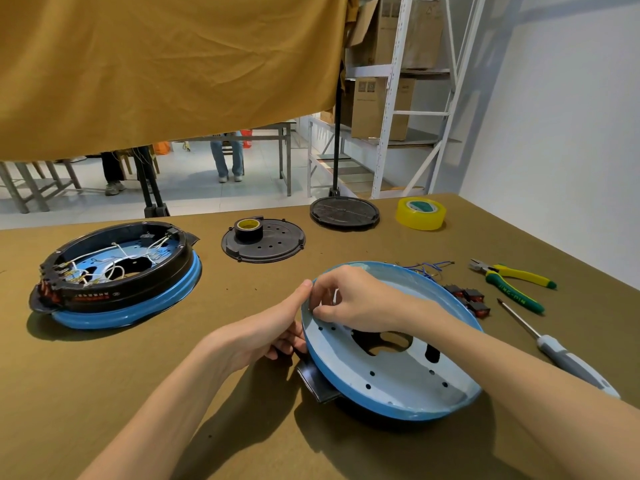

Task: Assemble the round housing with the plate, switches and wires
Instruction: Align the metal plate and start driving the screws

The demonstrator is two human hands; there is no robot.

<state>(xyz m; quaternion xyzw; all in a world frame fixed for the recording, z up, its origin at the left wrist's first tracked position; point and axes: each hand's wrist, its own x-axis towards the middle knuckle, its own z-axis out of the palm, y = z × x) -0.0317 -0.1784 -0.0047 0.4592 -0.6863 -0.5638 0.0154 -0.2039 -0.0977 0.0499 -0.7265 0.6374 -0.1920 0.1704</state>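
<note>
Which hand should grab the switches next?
Probably right: the switches lie just beyond the right hand, on the housing's right side. The left hand holds its left rim.

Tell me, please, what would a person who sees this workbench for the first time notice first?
First, the two hands: the left hand grips the near blue housing at its left rim, while the right hand pinches at the same rim from inside. Next, the wired housing at far left, full of white wires. Then the yellow tape roll at the back right and the pliers on the right.
</note>
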